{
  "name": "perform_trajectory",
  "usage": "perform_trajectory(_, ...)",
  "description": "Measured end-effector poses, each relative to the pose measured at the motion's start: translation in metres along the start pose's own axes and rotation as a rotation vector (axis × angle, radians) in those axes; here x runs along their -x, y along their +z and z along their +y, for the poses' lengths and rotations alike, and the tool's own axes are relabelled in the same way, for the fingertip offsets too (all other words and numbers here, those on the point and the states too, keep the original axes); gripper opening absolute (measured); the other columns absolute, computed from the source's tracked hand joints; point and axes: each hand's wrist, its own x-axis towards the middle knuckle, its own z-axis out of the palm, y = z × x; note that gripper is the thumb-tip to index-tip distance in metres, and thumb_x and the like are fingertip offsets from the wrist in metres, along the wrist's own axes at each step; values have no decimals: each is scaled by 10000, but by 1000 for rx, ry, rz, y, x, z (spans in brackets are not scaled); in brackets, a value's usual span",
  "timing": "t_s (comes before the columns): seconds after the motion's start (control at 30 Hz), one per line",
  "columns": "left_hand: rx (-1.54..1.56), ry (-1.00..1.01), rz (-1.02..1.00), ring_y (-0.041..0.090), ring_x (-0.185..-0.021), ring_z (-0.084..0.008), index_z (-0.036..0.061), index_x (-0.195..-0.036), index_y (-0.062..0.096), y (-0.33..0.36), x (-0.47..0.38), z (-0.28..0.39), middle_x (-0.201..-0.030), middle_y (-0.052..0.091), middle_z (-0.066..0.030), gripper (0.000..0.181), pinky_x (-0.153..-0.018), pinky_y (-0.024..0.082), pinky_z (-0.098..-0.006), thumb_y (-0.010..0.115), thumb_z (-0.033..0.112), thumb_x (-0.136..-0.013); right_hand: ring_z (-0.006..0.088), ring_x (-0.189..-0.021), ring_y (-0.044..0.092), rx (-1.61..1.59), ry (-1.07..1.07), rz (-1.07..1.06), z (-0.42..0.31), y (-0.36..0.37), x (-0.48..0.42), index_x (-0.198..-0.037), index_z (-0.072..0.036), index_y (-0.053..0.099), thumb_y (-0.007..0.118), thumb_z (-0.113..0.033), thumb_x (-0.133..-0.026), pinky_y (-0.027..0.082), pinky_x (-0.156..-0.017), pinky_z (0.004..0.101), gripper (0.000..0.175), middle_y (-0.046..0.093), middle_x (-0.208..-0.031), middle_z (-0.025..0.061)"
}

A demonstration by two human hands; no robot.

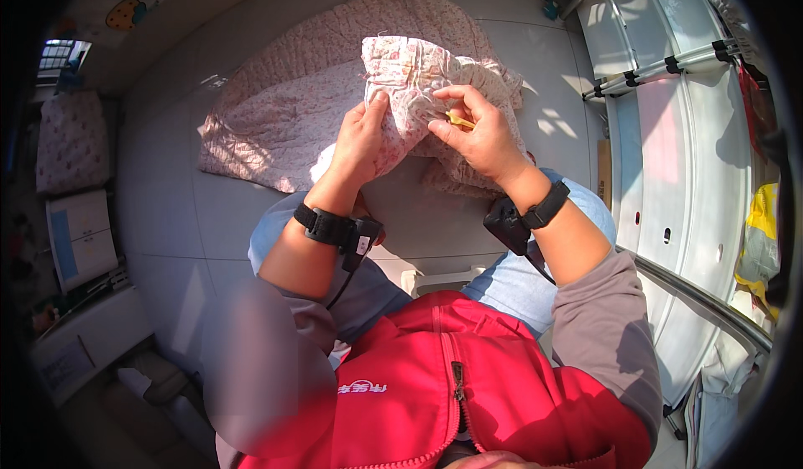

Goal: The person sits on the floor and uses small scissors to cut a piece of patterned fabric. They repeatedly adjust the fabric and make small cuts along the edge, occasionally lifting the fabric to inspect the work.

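My left hand (364, 137) grips a gathered edge of a floral quilted fabric (301, 102), its thumb lying on top. My right hand (477, 127) is at the right of the raised part, holding a small yellow tool (460, 120) between thumb and fingers. The tool's tip is close to the cloth; what kind of tool it is cannot be told. Loose white threads show on the bunched fabric between the hands. The rest of the cloth spreads over the grey tiled floor beyond my hands.
A white rack with metal tubes (665, 71) stands along the right. Part of a pale plastic stool (439, 278) shows between my knees. At the left are a small white cabinet (85, 237) and a patterned fabric item (72, 143). A small blue object (547, 5) lies on the floor at the upper right.
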Motion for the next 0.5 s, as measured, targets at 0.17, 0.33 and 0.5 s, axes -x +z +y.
perform_trajectory(0.17,-181,-156,-135,620,-707,-115,-27,-1035,599,-6,5,12,-887,655,-62,351,-620,511,-253,502,303,-966,103,-785,602,-289,227,-26,13,-3,-21,-1337,52,334,784,-182,-756,482,-729,245,771,657,-847,66)
perform_trajectory(0.33,-204,-4,-222,580,-827,-100,-21,-1047,594,-6,17,13,-963,630,-51,375,-722,486,-263,524,336,-955,117,-809,613,-483,411,-97,8,-5,-26,-926,34,641,744,-37,-753,507,-752,266,213,661,-898,59)
perform_trajectory(0.5,-1186,779,-193,532,-967,-115,23,-1121,593,-15,10,20,-1003,604,-1,326,-824,455,-286,624,261,-899,89,-700,581,-583,167,184,-23,-44,-24,-954,-6,646,696,38,-744,459,-627,223,221,654,-846,32)
